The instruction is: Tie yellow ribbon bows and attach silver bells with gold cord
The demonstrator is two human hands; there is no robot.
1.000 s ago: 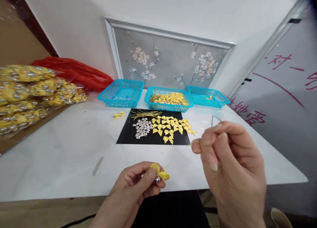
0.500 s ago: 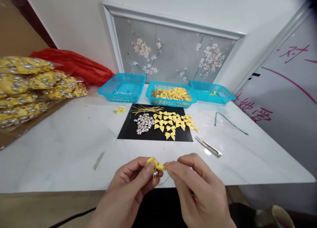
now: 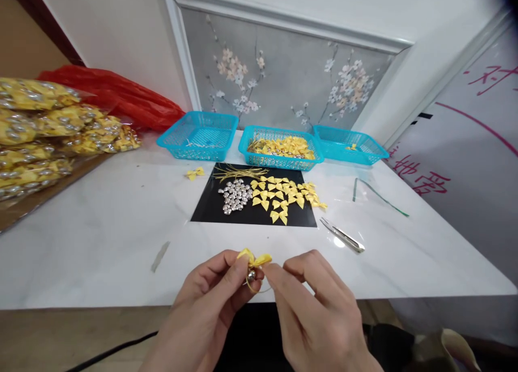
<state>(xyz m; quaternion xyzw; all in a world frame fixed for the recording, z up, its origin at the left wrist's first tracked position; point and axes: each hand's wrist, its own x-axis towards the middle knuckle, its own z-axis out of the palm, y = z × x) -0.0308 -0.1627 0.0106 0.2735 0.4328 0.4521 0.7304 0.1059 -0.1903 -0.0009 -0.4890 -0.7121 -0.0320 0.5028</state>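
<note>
My left hand (image 3: 210, 302) pinches a small yellow ribbon bow (image 3: 254, 259) with a silver bead (image 3: 251, 275) under it, at the near edge of the white table (image 3: 101, 237). A thin gold thread loops below the bead. My right hand (image 3: 311, 312) meets the bow from the right, thumb and forefinger pinched at the thread beside it. Both hands are closed.
A black mat (image 3: 206, 213) holds a heap of silver beads (image 3: 233, 195), several yellow bows (image 3: 283, 195) and gold threads. Behind stand three turquoise baskets (image 3: 198, 137). Metal tweezers (image 3: 343, 236) lie right of the mat. Bagged bows (image 3: 52, 135) and a red bag (image 3: 117, 94) are at the left.
My right hand came down from mid-air, where it held the thread out, to the bow in my left hand. The tweezers came into sight. The view tilted slightly downward.
</note>
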